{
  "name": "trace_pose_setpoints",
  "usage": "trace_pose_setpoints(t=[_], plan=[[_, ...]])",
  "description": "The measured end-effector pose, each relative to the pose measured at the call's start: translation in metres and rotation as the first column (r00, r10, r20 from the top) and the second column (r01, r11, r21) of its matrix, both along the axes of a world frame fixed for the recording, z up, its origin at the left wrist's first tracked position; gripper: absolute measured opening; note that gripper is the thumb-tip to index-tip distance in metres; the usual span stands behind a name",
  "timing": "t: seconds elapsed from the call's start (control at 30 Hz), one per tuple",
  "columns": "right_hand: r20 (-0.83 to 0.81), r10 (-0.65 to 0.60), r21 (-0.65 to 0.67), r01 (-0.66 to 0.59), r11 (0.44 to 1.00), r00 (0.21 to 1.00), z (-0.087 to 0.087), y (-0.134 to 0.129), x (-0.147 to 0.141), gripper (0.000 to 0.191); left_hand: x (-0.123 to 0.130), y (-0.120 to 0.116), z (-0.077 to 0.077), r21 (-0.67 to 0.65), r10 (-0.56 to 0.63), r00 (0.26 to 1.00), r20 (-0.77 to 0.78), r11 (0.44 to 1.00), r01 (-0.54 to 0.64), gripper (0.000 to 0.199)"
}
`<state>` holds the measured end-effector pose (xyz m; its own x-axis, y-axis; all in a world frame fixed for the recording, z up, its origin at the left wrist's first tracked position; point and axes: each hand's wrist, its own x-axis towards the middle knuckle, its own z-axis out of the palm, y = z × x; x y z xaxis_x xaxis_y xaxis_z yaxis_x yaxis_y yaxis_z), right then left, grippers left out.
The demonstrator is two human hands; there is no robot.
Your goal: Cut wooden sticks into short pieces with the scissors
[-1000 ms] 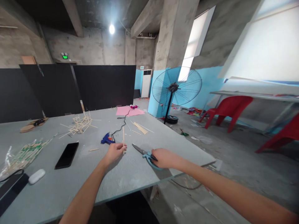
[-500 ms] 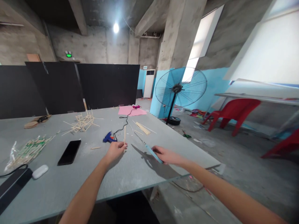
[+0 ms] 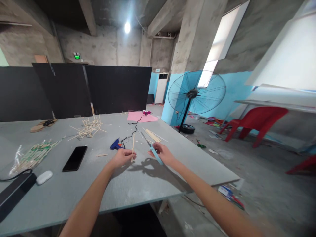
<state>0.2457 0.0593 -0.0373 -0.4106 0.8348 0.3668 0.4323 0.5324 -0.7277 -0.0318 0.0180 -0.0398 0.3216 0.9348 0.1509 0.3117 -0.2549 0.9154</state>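
Observation:
Upright between the fingers of my left hand is a thin wooden stick. My right hand grips a light blue tool, whose narrow metal blade points up and away; it looks like scissors or a knife. The tool is to the right of the stick, not touching it. Just beyond my left hand lies a blue glue gun with a black cord. Behind my right hand are loose wooden sticks on the grey table.
A structure of sticks stands farther back. On the left are a phone, bagged sticks, a white case and a black box. Pink paper lies at the back; a fan stands beyond the table.
My right hand has moved left with the blue tool, closer to the stick. My left hand still holds the stick in nearly the same place. The view has shifted slightly.

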Motion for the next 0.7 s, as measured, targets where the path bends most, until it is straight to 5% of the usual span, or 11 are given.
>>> trace_pose_setpoints(t=[0.1, 0.37, 0.7], plan=[[0.024, -0.03, 0.112, 0.027, 0.993, 0.999, 0.007, 0.017, -0.002, 0.045, -0.003, 0.003, -0.003, -0.029, 0.01, 1.0, 0.001, 1.0, -0.01, 0.039], [0.328, 0.076, 0.175, -0.14, 0.975, 0.942, 0.042, 0.022, 0.022, 0.04, -0.005, 0.017, -0.023, -0.089, 0.002, 0.996, 0.094, 0.996, 0.006, 0.049], [0.545, 0.125, 0.079, -0.199, 0.977, 0.829, 0.075, 0.02, 0.018, 0.048, -0.008, 0.013, -0.008, -0.111, -0.01, 0.998, 0.069, 0.994, 0.018, 0.038]])
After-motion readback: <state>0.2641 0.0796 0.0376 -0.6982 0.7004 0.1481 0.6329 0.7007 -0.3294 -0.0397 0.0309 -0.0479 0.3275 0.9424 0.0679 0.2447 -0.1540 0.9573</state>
